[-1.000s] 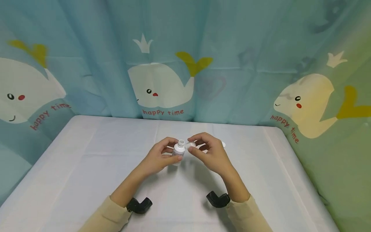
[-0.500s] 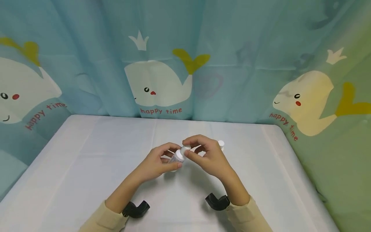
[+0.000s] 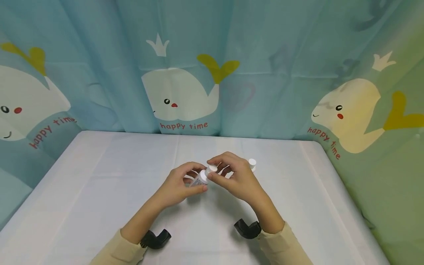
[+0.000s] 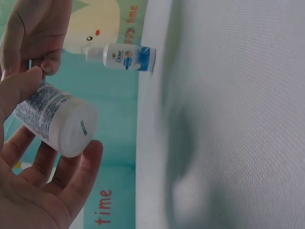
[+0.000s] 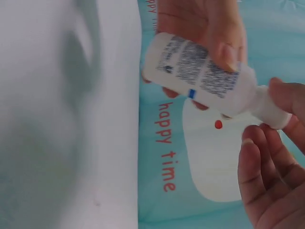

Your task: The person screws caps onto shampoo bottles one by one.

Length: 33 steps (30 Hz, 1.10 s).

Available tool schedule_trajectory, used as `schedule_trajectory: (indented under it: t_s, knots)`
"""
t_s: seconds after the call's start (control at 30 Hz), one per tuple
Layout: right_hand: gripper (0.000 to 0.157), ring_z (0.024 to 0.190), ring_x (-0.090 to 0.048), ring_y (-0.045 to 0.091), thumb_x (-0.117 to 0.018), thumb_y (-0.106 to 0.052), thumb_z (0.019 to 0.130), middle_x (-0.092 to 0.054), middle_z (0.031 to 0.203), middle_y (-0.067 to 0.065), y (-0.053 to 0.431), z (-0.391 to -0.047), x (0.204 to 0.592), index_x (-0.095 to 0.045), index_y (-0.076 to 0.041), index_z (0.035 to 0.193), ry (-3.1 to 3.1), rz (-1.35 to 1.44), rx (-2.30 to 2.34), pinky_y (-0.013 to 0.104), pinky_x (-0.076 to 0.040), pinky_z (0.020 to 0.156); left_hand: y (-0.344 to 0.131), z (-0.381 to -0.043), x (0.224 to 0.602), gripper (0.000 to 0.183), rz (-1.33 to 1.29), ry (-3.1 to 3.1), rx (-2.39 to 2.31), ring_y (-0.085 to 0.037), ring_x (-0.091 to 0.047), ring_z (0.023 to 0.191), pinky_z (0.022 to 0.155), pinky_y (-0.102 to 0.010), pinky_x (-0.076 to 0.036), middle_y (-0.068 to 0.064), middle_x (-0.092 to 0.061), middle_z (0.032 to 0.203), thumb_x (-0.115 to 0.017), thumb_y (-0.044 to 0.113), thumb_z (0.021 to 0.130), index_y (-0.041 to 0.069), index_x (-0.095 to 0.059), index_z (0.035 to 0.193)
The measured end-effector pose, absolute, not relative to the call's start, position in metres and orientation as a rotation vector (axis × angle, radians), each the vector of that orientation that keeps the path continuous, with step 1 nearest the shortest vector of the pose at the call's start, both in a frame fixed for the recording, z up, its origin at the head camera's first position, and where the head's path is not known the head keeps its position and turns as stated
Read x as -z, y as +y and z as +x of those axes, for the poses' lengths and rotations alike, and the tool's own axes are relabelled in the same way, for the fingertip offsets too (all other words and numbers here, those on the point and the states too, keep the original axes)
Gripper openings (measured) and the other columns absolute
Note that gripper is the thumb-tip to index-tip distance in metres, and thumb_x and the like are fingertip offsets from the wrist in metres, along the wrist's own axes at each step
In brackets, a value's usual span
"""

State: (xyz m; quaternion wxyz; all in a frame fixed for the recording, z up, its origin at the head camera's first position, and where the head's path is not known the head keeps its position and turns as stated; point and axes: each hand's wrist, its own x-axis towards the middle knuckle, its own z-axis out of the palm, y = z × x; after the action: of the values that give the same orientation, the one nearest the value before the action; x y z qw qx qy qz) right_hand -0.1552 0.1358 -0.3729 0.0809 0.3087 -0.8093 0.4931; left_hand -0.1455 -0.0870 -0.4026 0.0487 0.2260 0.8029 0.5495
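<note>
My left hand (image 3: 180, 184) grips a small white bottle (image 5: 198, 71) round its body, tilted and held above the table. Printed text on the bottle's back label shows in the right wrist view, and its bottom faces the left wrist camera. A white cap (image 3: 211, 169) sits at the bottle's neck. With thumb and fingers my right hand (image 3: 236, 176) pinches this cap. Behind the right hand stands a second white bottle (image 4: 126, 57), upright on the table with a cap on and a blue Dove label on its front.
A white cloth covers the table (image 3: 132, 162). Past its back edge hangs a blue-green curtain (image 3: 265, 73) printed with whales. Black curved wrist pieces (image 3: 247, 229) are worn at both cuffs.
The right hand has brought the cap from beside the bottle onto its open neck. The left hand has tilted the bottle toward the right hand.
</note>
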Motion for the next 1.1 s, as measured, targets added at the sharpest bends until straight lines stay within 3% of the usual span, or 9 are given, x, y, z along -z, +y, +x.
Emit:
schedule_trajectory:
  t_s: [0.23, 0.37, 0.6, 0.83, 1.0, 1.1]
  knots:
    - [0.025, 0.098, -0.062, 0.013, -0.082, -0.018, 0.085, -0.067, 0.110, -0.004, 0.1306, -0.1559, 0.3733, -0.070, -0.016, 0.107, -2.335, 0.903, -1.506, 0.031, -0.059, 0.074, -0.0856, -0.1440, 0.3994, 0.047, 0.704, 2.457, -1.720, -0.023, -0.061, 0.103, 0.084, -0.033, -0.057, 0.003, -0.065, 0.121, -0.084, 0.024, 0.082, 0.018, -0.064, 0.124]
    - [0.021, 0.096, -0.064, 0.012, -0.080, -0.015, 0.086, -0.070, 0.107, -0.003, 0.1303, -0.1551, 0.3710, -0.070, -0.013, 0.104, -2.316, 0.962, -1.512, 0.030, -0.058, 0.072, -0.0863, -0.1455, 0.3985, 0.046, 0.690, 2.448, -1.736, -0.025, -0.061, 0.104, 0.086, -0.035, -0.057, 0.005, -0.065, 0.120, -0.084, 0.024, 0.082, 0.021, -0.065, 0.123]
    - [0.029, 0.091, -0.068, 0.013, -0.076, -0.007, 0.087, -0.072, 0.111, 0.004, 0.1359, -0.1550, 0.3711, -0.072, -0.011, 0.116, -2.326, 1.017, -1.482, 0.029, -0.059, 0.072, -0.0903, -0.1470, 0.3999, 0.045, 0.662, 2.460, -1.751, -0.026, -0.062, 0.104, 0.085, -0.035, -0.057, 0.007, -0.066, 0.118, -0.085, 0.023, 0.081, 0.023, -0.066, 0.121]
    - [0.031, 0.102, -0.066, 0.015, -0.079, -0.010, 0.086, -0.069, 0.117, 0.002, 0.1344, -0.1560, 0.3747, -0.070, -0.013, 0.115, -2.310, 0.968, -1.528, 0.030, -0.059, 0.077, -0.0890, -0.1462, 0.4021, 0.045, 0.678, 2.457, -1.718, -0.023, -0.061, 0.102, 0.082, -0.034, -0.056, 0.008, -0.065, 0.118, -0.085, 0.026, 0.081, 0.025, -0.067, 0.122]
    - [0.020, 0.105, -0.064, 0.014, -0.077, -0.012, 0.088, -0.069, 0.114, 0.000, 0.1317, -0.1545, 0.3730, -0.072, -0.013, 0.107, -2.295, 1.017, -1.494, 0.028, -0.058, 0.072, -0.0896, -0.1463, 0.4007, 0.046, 0.669, 2.456, -1.721, -0.023, -0.061, 0.101, 0.082, -0.035, -0.057, 0.007, -0.065, 0.120, -0.085, 0.027, 0.081, 0.023, -0.066, 0.122]
    - [0.022, 0.103, -0.064, 0.013, -0.075, -0.009, 0.089, -0.069, 0.115, -0.002, 0.1325, -0.1548, 0.3715, -0.072, -0.013, 0.110, -2.312, 1.030, -1.468, 0.027, -0.058, 0.071, -0.0912, -0.1473, 0.4002, 0.046, 0.660, 2.469, -1.733, -0.024, -0.062, 0.101, 0.082, -0.035, -0.057, 0.007, -0.065, 0.120, -0.085, 0.025, 0.081, 0.023, -0.066, 0.122]
